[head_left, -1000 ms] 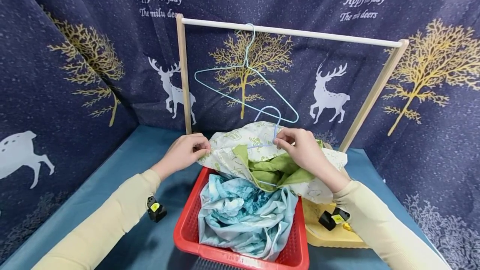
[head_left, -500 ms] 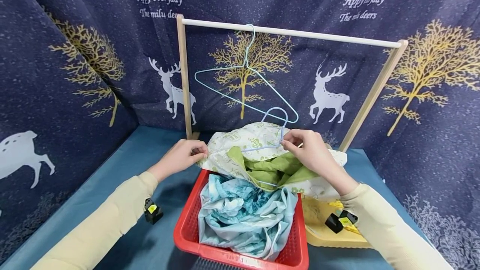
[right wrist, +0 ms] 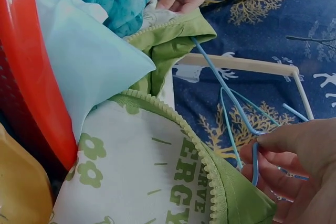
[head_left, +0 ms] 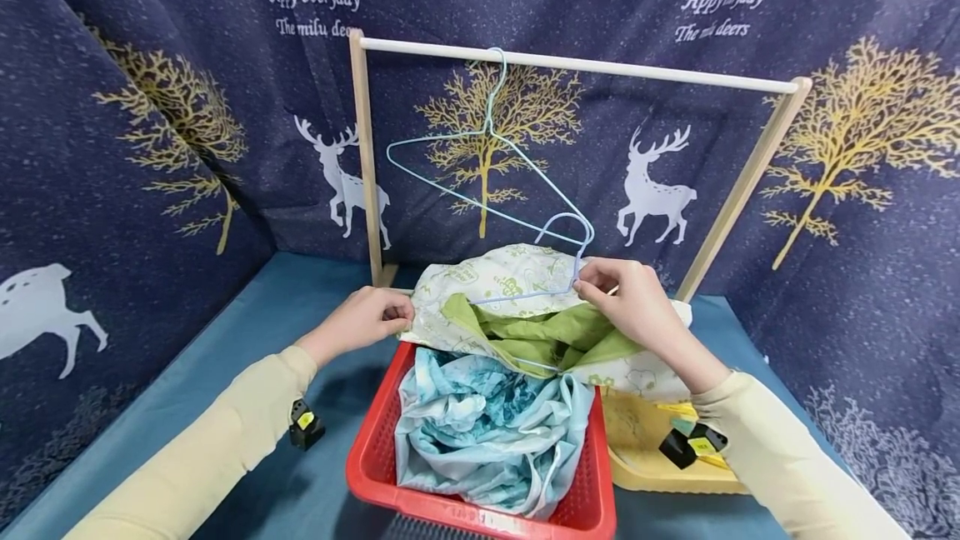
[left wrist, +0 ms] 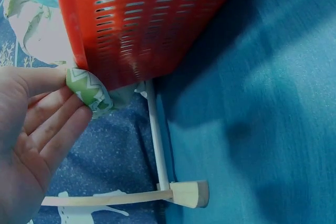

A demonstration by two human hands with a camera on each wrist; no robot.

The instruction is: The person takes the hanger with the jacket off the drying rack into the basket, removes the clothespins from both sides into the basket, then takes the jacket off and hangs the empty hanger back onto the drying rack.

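Note:
A white garment with green print and a green collar or lining with a zipper lies bunched over the back of a red basket. My left hand pinches its left edge between thumb and fingers; the left wrist view shows a zigzag-patterned bit of cloth there. With my right hand I pinch a blue hanger just below its hook. One hanger arm runs left into the garment's opening; its lower bar shows at the green cloth, and the rest is covered.
Light-blue cloth fills the red basket. A yellow tray stands at right. Behind, a rack with a white rail bears another light-blue hanger. A dark printed curtain surrounds the blue table surface.
My right hand and the blue hanger have shifted right, drawing the hanger's left arm further right across the garment. My left hand has moved slightly left and down, still pinching the garment's edge.

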